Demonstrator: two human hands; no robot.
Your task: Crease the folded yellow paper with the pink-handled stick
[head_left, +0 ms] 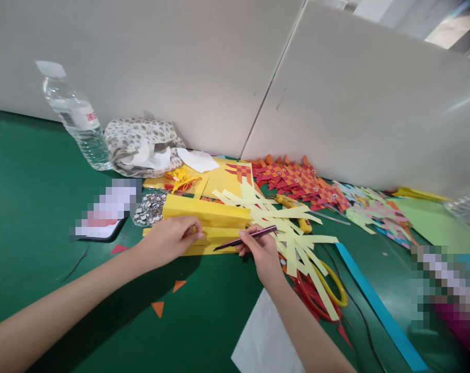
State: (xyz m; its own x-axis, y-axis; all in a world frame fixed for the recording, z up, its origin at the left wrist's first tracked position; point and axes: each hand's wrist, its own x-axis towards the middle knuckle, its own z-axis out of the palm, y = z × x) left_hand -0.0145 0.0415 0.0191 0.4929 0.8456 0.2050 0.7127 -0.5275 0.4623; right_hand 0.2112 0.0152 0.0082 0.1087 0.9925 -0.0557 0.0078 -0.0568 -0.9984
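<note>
My left hand [172,237] presses down on a folded yellow paper sheet [203,217] on the green table, fingers curled onto its edge. My right hand [260,251] pinches a thin dark pen-like tool [244,238], its tip resting on the lower fold of the yellow paper. Several pale yellow paper strips [293,233] lie fanned out just right of both hands.
A water bottle [77,119] and patterned cloth pouch [141,145] stand at the back left. A dish of googly eyes [151,207], woven red-orange paper fish [297,178], pastel woven pieces [374,210], scissors [320,295], a blue strip [378,305] and white paper [266,336] lie around.
</note>
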